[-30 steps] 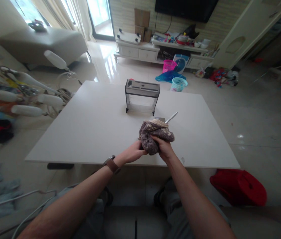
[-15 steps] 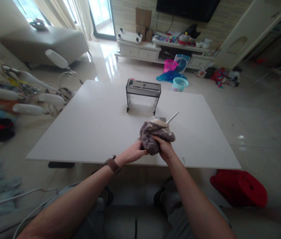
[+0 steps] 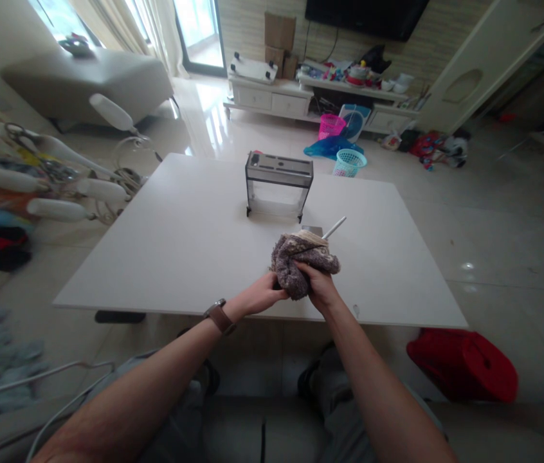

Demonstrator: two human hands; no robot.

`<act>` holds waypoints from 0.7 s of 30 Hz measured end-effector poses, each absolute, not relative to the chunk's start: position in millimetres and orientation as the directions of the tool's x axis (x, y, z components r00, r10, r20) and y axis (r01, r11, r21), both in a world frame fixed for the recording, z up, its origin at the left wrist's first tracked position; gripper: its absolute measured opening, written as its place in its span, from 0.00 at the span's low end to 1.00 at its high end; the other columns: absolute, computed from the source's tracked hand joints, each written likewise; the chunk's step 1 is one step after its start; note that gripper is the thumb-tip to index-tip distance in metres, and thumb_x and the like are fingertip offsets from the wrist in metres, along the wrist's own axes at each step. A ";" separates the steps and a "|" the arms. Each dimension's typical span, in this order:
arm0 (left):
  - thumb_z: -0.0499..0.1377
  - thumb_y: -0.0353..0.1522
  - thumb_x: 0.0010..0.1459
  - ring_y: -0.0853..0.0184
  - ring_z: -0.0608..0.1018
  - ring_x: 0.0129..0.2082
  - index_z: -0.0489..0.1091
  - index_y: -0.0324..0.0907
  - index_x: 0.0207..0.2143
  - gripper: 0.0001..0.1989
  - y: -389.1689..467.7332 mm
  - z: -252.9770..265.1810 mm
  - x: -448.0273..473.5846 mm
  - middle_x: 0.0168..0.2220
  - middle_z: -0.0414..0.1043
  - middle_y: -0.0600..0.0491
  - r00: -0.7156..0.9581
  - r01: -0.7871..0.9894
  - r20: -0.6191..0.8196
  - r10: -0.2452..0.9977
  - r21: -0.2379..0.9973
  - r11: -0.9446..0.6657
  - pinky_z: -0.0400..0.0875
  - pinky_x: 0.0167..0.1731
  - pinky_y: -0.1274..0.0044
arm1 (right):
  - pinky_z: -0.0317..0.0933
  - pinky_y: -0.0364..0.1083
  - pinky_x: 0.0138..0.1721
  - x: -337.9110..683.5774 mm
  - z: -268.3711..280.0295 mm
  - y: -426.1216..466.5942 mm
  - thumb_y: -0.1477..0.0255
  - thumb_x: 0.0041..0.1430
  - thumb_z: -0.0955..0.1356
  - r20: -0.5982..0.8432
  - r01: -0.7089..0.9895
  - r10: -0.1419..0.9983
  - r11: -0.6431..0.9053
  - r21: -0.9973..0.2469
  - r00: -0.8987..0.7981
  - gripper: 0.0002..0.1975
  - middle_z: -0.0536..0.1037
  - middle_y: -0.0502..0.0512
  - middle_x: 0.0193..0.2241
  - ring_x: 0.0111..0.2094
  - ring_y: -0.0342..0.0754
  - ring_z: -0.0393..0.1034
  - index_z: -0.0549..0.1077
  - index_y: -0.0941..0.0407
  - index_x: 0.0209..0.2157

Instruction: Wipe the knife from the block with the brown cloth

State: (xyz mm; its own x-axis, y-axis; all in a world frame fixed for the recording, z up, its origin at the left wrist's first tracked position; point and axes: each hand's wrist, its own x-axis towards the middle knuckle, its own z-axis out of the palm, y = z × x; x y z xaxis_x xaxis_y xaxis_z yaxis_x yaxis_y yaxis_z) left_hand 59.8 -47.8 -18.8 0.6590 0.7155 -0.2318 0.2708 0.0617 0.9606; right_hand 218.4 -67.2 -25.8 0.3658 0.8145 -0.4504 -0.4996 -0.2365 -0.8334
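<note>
A bunched, fluffy grey-brown cloth (image 3: 296, 260) is gripped by the left hand (image 3: 266, 293) and right hand (image 3: 320, 288) on the near side of the clear, grey-topped rectangular box (image 3: 279, 167); a slim white stick (image 3: 335, 227) is seen at the box's near right.

Shows thick, rough, matt cloth (image 3: 301, 256) gripped by the left hand (image 3: 263, 294) and right hand (image 3: 321, 286). Just beyond the hands, shows a white stick (image 3: 335, 227), smooth and plastic-looking; farther ahead, a grey case (image 3: 279, 166), smooth-topped with clear, see-through sides. Beneath the hands, has a white tabletop (image 3: 180, 238), smooth with a faint sheen. Behind the left hand, includes a brown watch strap (image 3: 222, 319), matt and leather-like. Well beyond both hands, includes a glossy tiled floor (image 3: 204, 132), a turquoise plastic basket (image 3: 350, 162) and matt cardboard boxes (image 3: 280, 32).
</note>
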 end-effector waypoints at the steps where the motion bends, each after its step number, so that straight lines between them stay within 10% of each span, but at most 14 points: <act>1: 0.62 0.36 0.53 0.66 0.70 0.28 0.73 0.36 0.44 0.17 -47.8 -18.8 59.7 0.26 0.70 0.54 0.657 0.273 -0.233 0.716 0.960 0.062 0.71 0.32 0.75 | 0.70 0.53 0.54 218.5 -26.3 -67.1 0.71 0.32 0.81 -0.451 -0.499 0.814 -0.238 -0.833 0.366 0.21 0.85 0.54 0.37 0.46 0.54 0.78 0.81 0.57 0.34; 21: 0.59 0.39 0.55 0.68 0.66 0.28 0.68 0.39 0.31 0.11 -39.6 -17.2 55.7 0.27 0.65 0.56 0.709 0.367 -0.191 0.679 0.922 -0.124 0.60 0.29 0.76 | 0.69 0.56 0.57 245.2 -24.0 -57.0 0.69 0.41 0.77 -0.388 -0.627 0.848 -0.087 -0.774 0.362 0.14 0.84 0.52 0.37 0.48 0.55 0.77 0.78 0.54 0.33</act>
State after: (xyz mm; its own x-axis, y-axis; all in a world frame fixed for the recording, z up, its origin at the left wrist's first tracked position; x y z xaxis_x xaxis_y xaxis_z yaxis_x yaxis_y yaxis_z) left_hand 55.7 -39.6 -17.2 0.7085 0.6794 -0.1908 0.3668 -0.1236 0.9220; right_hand 245.2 -57.0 -24.0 0.3618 0.8477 -0.3880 -0.6269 -0.0868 -0.7743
